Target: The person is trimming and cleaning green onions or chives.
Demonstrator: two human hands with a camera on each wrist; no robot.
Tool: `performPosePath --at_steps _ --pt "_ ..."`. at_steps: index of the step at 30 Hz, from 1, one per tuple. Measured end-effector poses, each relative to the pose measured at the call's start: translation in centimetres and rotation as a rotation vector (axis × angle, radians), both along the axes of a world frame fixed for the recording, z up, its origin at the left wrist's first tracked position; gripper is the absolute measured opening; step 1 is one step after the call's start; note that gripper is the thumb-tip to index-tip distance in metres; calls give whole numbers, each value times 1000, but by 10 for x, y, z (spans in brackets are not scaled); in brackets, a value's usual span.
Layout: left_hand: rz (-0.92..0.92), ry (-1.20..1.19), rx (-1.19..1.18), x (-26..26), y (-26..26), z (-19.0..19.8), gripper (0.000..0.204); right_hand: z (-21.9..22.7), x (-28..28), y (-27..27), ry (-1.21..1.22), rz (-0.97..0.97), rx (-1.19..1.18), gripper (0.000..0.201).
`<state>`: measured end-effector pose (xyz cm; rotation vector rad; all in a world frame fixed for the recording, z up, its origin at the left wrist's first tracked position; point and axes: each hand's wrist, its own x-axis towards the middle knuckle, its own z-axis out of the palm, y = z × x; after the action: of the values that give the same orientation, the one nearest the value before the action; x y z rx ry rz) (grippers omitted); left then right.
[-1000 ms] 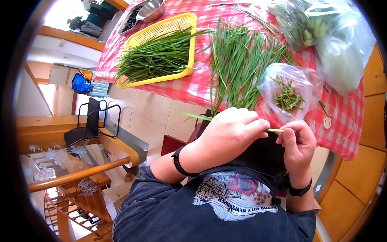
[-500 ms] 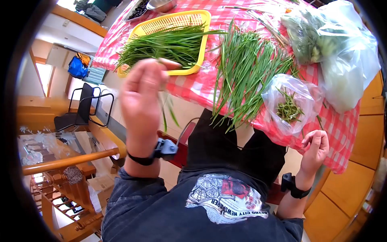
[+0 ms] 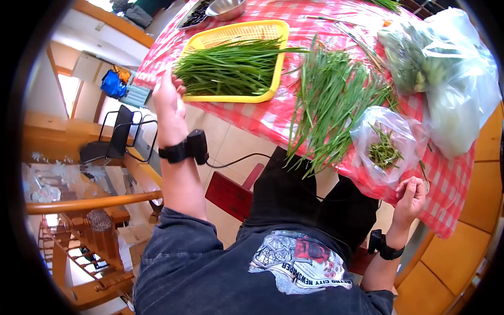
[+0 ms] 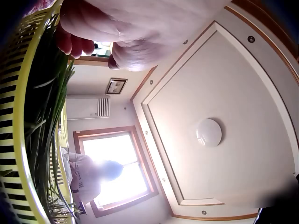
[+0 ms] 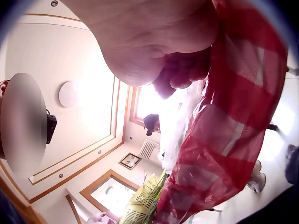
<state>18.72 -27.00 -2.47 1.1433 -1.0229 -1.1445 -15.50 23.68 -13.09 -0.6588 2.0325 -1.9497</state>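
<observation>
My left hand point(image 3: 170, 97) is at the left end of a yellow plastic basket point(image 3: 283, 58) heaped with garlic chives point(image 3: 231, 71). In the left wrist view its fingers point(image 4: 77, 45) hang loosely curled beside the green leaves point(image 4: 44, 93), and nothing shows between them. My right hand point(image 3: 411, 197) rests at the near table edge, fingers loosely bent, with nothing visible in them. Just beyond it stands a clear plastic bag point(image 3: 362, 131) with chive trimmings point(image 3: 384, 150) inside. A loose pile of chives point(image 3: 336, 89) lies between basket and bag, leaf ends hanging over the edge.
Large plastic bags point(image 3: 462, 105) of vegetables stand at the right on the red checked tablecloth point(image 3: 262, 118). A metal bowl point(image 3: 227, 8) is at the back left. Below the table edge are a red stool point(image 3: 231, 194) and a cable point(image 3: 236, 163). A black chair point(image 3: 118, 134) stands left.
Both hands held a chive stalk together a second ago. My left hand then carried it left to the basket and no longer shows it; my right hand lowered to the table edge.
</observation>
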Motion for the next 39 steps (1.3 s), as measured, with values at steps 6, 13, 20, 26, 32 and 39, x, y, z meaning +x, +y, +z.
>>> performPosePath --at_steps 6,13,20,26,32,39 --pt "-260 -336 -318 -56 90 5 19 13 7 7 39 -72 6 13" --pt "-717 -494 -640 -111 169 30 22 16 5 7 139 2 51 18" --pt "-974 -989 -812 -182 178 16 21 15 2 -5 262 -45 164 27" --pt "-912 -1192 -857 -253 166 4 31 7 0 -4 322 -45 178 21" --pt "-972 -1373 -635 -310 147 -11 34 16 0 -7 291 -41 152 22" --pt "-976 -1497 -557 -337 126 -18 41 16 -1 -6 268 -31 134 21"
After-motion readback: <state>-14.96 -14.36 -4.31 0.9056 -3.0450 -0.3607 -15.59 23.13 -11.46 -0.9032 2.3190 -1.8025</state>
